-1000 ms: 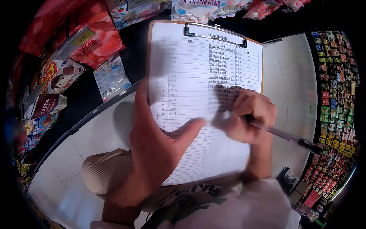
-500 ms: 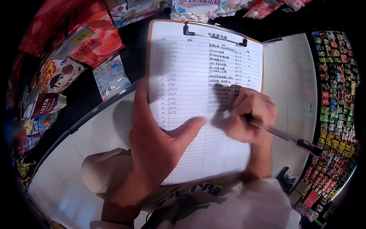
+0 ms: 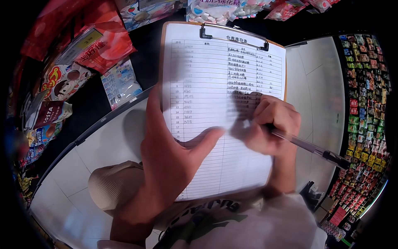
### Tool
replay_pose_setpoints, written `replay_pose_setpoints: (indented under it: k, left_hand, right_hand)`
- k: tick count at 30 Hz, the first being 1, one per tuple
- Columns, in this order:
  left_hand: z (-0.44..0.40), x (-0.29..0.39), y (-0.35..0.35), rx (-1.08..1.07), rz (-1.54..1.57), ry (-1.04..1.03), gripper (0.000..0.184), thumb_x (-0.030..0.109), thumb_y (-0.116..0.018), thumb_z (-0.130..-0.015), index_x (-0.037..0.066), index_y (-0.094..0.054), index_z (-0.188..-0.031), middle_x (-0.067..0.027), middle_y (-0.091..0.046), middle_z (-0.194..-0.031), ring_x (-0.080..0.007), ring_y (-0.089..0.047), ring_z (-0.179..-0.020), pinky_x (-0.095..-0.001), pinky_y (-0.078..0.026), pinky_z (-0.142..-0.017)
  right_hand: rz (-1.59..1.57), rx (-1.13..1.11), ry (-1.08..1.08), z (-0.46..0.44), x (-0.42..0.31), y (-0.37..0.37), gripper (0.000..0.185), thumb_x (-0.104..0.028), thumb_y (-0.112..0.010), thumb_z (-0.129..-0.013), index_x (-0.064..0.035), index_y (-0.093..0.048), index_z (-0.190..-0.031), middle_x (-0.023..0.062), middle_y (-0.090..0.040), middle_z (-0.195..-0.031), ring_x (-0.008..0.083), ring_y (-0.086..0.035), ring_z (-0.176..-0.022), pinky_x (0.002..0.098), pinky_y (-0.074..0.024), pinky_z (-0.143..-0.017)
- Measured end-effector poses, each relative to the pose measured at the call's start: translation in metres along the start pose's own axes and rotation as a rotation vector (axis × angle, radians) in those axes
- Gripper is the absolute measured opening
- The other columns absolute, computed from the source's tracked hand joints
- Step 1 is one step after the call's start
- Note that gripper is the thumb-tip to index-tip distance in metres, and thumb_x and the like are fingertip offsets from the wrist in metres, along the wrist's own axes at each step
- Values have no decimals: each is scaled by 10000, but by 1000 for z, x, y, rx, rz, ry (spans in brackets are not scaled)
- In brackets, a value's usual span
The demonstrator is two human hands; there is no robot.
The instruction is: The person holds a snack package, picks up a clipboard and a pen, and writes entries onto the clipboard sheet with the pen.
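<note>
A clipboard with a metal clip bears a printed table sheet, its upper rows filled with handwriting. My left hand grips the clipboard's left side, thumb across the paper and the other fingers hidden beneath. In my right hand, closed over the right part of the sheet, is a pen whose rear end points to the lower right. The pen's tip is hidden behind my fingers.
Snack bags and a price tag are at the upper left, marshmallow bags at the top. A shelf of many small packets runs down the right side. Pale floor tiles show below.
</note>
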State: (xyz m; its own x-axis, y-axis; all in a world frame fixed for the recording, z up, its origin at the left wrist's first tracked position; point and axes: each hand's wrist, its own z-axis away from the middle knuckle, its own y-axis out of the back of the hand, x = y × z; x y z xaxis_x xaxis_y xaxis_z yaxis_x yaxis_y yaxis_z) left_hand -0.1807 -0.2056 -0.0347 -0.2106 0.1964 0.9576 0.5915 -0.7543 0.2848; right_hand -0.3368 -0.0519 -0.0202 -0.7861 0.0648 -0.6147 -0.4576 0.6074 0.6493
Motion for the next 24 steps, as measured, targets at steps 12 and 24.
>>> replay_pose_setpoints:
  k: [12,24]
  left_hand:
    - [0,1,0,-4,-10,5,951,71,-873,-705,-84,-283,-1435,-225,-598,-1222,-250,-645,-1061,-348,-526,-900]
    - [-5,12,3,-18,13,-13,975,135,-889,-693,-76,-296,-1437,-241,-580,-1235,-299,-644,-1085,-374,-523,-907]
  right_hand:
    - [-6,-3,-3,1,0,0,232,-46,-664,-669,-76,-436,-647,35,-399,-541,181,-410,-454,295,-345,-425]
    - [-6,-30,17,-3,-4,3,235,-16,-658,-653,-82,-434,-683,38,-437,-542,186,-433,-463,288,-360,-432]
